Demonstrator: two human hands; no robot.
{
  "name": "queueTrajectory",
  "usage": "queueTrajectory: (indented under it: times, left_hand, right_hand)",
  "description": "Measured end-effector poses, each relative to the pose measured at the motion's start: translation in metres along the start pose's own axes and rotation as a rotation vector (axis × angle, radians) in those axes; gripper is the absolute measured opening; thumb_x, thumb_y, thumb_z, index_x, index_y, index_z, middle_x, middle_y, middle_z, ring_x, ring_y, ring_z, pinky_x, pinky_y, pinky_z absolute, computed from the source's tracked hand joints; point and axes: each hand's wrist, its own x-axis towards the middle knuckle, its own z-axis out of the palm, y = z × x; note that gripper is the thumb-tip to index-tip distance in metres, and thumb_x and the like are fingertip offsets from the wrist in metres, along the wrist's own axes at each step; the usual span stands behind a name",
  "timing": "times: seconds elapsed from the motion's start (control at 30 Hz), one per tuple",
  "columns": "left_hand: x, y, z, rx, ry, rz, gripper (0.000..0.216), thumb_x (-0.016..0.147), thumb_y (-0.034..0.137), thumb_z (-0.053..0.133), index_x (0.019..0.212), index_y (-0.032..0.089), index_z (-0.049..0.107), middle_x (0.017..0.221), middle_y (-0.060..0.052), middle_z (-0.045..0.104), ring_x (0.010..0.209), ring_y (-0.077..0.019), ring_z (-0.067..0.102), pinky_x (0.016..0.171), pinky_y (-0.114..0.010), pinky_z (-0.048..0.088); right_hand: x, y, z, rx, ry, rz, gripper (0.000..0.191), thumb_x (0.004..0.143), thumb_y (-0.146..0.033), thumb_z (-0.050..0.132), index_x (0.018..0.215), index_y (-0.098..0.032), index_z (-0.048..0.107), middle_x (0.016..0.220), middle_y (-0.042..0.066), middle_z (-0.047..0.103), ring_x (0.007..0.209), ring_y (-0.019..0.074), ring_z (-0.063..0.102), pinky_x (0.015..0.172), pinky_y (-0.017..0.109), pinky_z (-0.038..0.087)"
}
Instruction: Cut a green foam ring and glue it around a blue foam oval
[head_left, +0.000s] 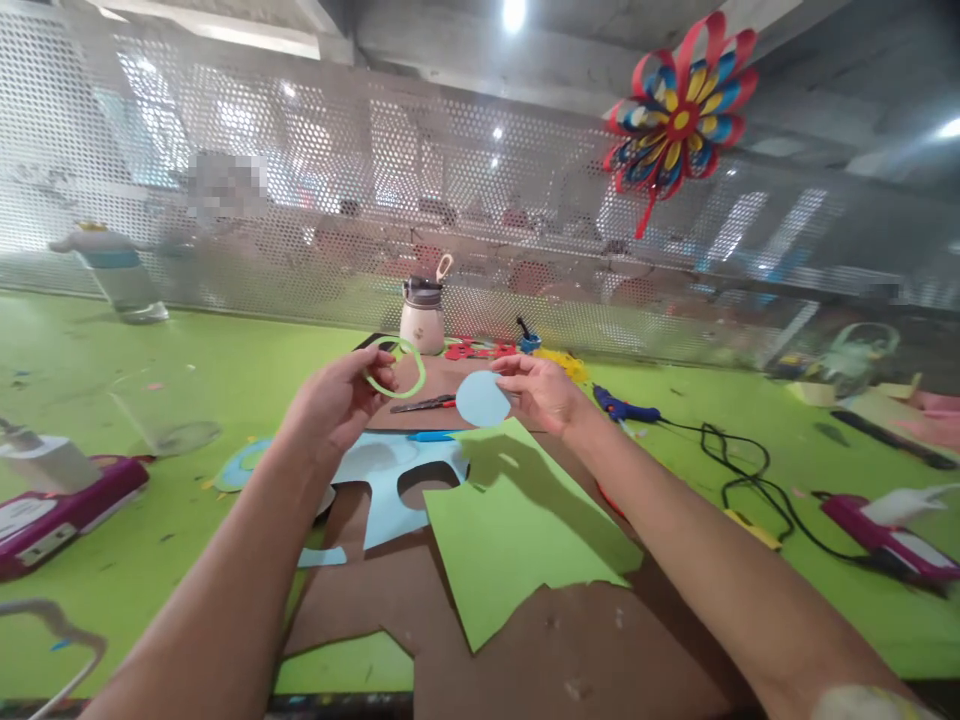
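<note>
My left hand (334, 405) pinches a thin green paper ring (397, 366), held up above the table. My right hand (541, 392) pinches a light blue paper disc (482, 398) just to the right of the ring. Below both lie a sheet of green paper (510, 530) with a torn edge and a light blue sheet (390, 480) with round holes cut out of it, both resting on brown cardboard (525, 640). Scissors (424, 404) and a blue pen (431, 436) lie on the cardboard between my hands.
The table (225, 370) is green. A white jar (422, 316) stands at the back by a perforated screen. A blue glue gun (624, 408) with a black cable (742, 480) lies right. Pink devices (52, 505) (889, 535) sit at both sides. A paper flower (679, 115) hangs above.
</note>
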Motion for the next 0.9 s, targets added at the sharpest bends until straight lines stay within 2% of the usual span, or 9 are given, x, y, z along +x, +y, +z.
queueTrajectory:
  times: [0.2, 0.27, 0.37, 0.53, 0.67, 0.8, 0.9]
  left_hand:
    - [-0.026, -0.011, 0.032, 0.147, -0.227, -0.099, 0.016, 0.076, 0.023, 0.060, 0.068, 0.011, 0.065, 0.060, -0.003, 0.060, 0.057, -0.0119, 0.055, 0.055, -0.022, 0.045]
    - [-0.035, -0.018, 0.045, 0.214, -0.285, -0.113, 0.017, 0.076, 0.025, 0.061, 0.067, 0.012, 0.065, 0.069, -0.005, 0.063, 0.064, -0.0139, 0.057, 0.061, -0.025, 0.047]
    - [-0.046, -0.030, 0.061, 0.188, -0.409, -0.162, 0.021, 0.079, 0.029, 0.059, 0.064, 0.014, 0.063, 0.084, -0.008, 0.065, 0.083, -0.0187, 0.059, 0.072, -0.029, 0.048]
    - [-0.055, -0.045, 0.080, 0.142, -0.411, -0.199, 0.018, 0.077, 0.029, 0.060, 0.066, 0.014, 0.063, 0.067, -0.003, 0.060, 0.060, -0.0130, 0.055, 0.059, -0.026, 0.046]
    - [-0.060, -0.057, 0.096, 0.130, -0.399, -0.182, 0.015, 0.076, 0.028, 0.061, 0.070, 0.015, 0.061, 0.070, -0.002, 0.061, 0.062, -0.0125, 0.056, 0.057, -0.024, 0.045]
    - [-0.057, -0.066, 0.102, 0.133, -0.386, -0.228, 0.013, 0.078, 0.025, 0.060, 0.070, 0.015, 0.058, 0.067, -0.003, 0.062, 0.055, -0.0119, 0.056, 0.055, -0.025, 0.047]
    - [-0.047, -0.066, 0.095, 0.135, -0.359, -0.241, 0.011, 0.080, 0.021, 0.056, 0.071, 0.015, 0.056, 0.067, -0.006, 0.065, 0.058, -0.0138, 0.060, 0.057, -0.026, 0.048]
  right_hand:
    - [-0.043, -0.022, -0.005, -0.034, 0.031, -0.042, 0.020, 0.070, -0.013, 0.071, 0.089, -0.018, 0.068, 0.081, -0.001, 0.069, 0.074, 0.0131, 0.064, 0.071, 0.029, 0.051]
    - [-0.057, -0.031, -0.004, -0.060, 0.050, -0.069, 0.020, 0.068, -0.014, 0.072, 0.087, -0.020, 0.070, 0.080, -0.001, 0.070, 0.075, 0.0135, 0.064, 0.073, 0.030, 0.051]
    - [-0.072, -0.041, -0.002, -0.092, 0.104, -0.128, 0.020, 0.066, -0.015, 0.072, 0.085, -0.022, 0.070, 0.081, 0.000, 0.070, 0.077, 0.0148, 0.064, 0.076, 0.033, 0.051]
    - [-0.085, -0.037, -0.004, -0.130, 0.203, -0.235, 0.017, 0.069, -0.016, 0.069, 0.085, -0.023, 0.068, 0.080, 0.000, 0.069, 0.076, 0.0159, 0.064, 0.075, 0.034, 0.052]
    - [-0.090, -0.028, -0.010, -0.134, 0.270, -0.277, 0.015, 0.070, -0.018, 0.069, 0.084, -0.022, 0.068, 0.080, 0.000, 0.068, 0.074, 0.0158, 0.063, 0.073, 0.033, 0.051]
    - [-0.092, -0.025, -0.028, -0.103, 0.350, -0.246, 0.013, 0.072, -0.020, 0.068, 0.084, -0.021, 0.065, 0.077, -0.001, 0.066, 0.071, 0.0140, 0.061, 0.070, 0.030, 0.050]
    - [-0.090, -0.017, -0.045, -0.099, 0.363, -0.169, 0.013, 0.074, -0.019, 0.068, 0.086, -0.018, 0.063, 0.077, 0.000, 0.064, 0.071, 0.0132, 0.061, 0.068, 0.029, 0.051]
